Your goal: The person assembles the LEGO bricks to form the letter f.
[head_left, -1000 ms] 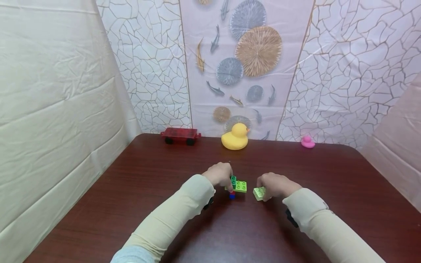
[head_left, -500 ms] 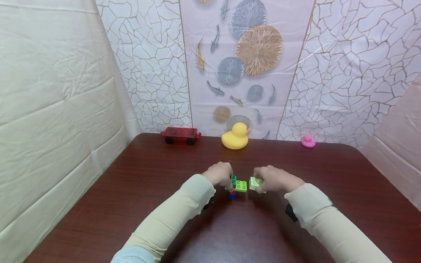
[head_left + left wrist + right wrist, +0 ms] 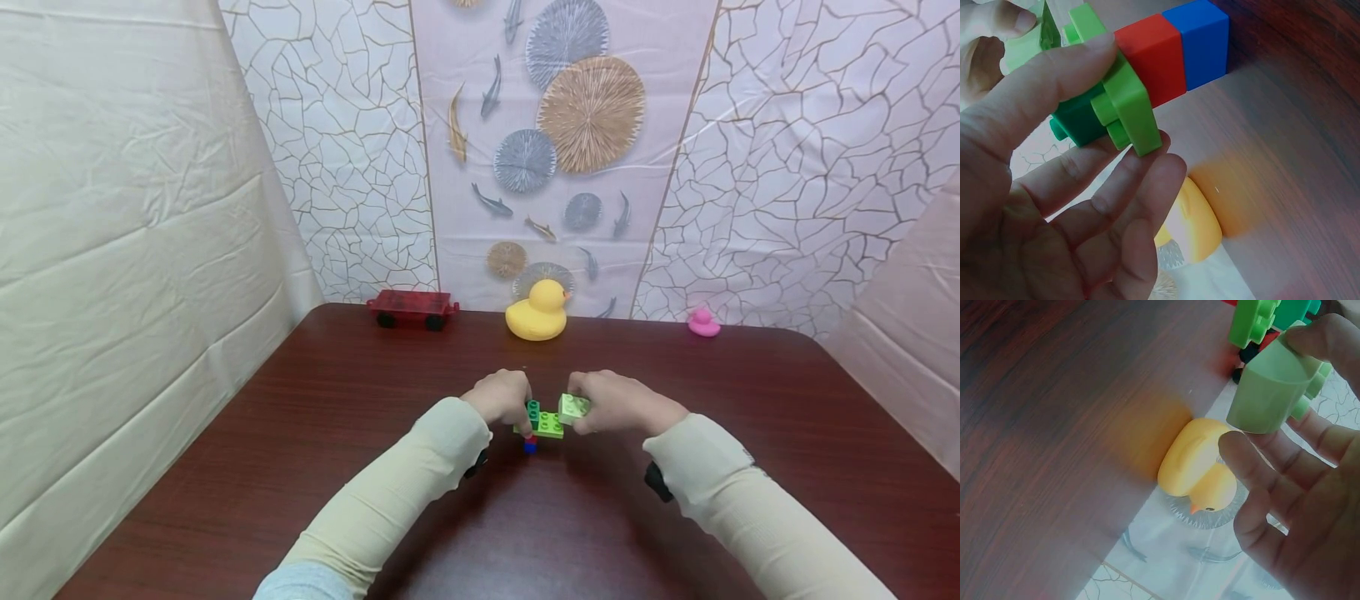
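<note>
My left hand [image 3: 501, 397] pinches a stack of toy building bricks between thumb and fingers. The stack has a long lime green brick [image 3: 551, 426], a dark green brick [image 3: 1082, 119] on its studs, and a red brick [image 3: 1150, 59] and a blue brick [image 3: 1200, 45] below. Thumb and fingers of my right hand [image 3: 622, 404] grip a pale green brick [image 3: 1272, 394] with a rounded side. In the head view this brick overlaps the right end of the lime one; whether they touch I cannot tell. My left fingers hide part of the stack.
At the back of the dark wooden table [image 3: 360, 433] stand a red toy wagon [image 3: 411, 308], a yellow rubber duck [image 3: 537, 312] and a small pink duck [image 3: 703, 322]. Patterned cloth [image 3: 360, 150] hangs behind the table, with plain cloth [image 3: 150, 250] at the left.
My right hand has moved left and away from me with the pale green brick, from beside the stack to the lime brick's right end. My left hand and the stack have stayed put.
</note>
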Motion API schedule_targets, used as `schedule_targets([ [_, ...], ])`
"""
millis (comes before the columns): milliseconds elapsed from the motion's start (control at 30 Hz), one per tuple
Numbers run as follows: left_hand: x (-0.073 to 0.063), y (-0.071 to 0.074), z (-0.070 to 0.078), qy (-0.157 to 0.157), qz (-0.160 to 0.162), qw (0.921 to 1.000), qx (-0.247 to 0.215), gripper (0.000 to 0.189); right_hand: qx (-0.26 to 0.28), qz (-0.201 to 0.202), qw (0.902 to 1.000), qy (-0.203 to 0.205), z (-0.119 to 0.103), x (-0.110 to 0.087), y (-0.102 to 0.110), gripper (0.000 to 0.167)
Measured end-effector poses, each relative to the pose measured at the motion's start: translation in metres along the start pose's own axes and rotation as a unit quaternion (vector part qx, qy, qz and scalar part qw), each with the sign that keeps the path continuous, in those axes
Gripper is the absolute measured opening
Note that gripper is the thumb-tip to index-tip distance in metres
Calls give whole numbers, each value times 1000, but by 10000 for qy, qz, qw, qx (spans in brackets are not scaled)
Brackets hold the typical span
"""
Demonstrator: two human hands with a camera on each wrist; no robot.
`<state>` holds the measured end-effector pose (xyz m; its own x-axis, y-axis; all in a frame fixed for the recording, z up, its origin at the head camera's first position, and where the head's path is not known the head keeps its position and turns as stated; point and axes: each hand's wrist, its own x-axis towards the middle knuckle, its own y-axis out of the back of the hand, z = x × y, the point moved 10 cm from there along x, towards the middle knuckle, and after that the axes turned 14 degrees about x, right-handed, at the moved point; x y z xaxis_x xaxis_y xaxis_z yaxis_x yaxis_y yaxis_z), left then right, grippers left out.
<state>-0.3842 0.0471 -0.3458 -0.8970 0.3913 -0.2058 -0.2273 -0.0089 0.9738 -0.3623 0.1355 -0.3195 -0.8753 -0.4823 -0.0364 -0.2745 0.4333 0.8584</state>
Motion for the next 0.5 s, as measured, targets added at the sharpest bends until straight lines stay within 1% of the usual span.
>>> schedule_targets([
  [233,-1,0,0,-7,-23,10000,-55,20,-29,135,9993,355,-14,3,1,26],
  [500,2,-1,-1,-15,-28,10000,-86,21,99,102,9985,537,-25,8,-1,25],
])
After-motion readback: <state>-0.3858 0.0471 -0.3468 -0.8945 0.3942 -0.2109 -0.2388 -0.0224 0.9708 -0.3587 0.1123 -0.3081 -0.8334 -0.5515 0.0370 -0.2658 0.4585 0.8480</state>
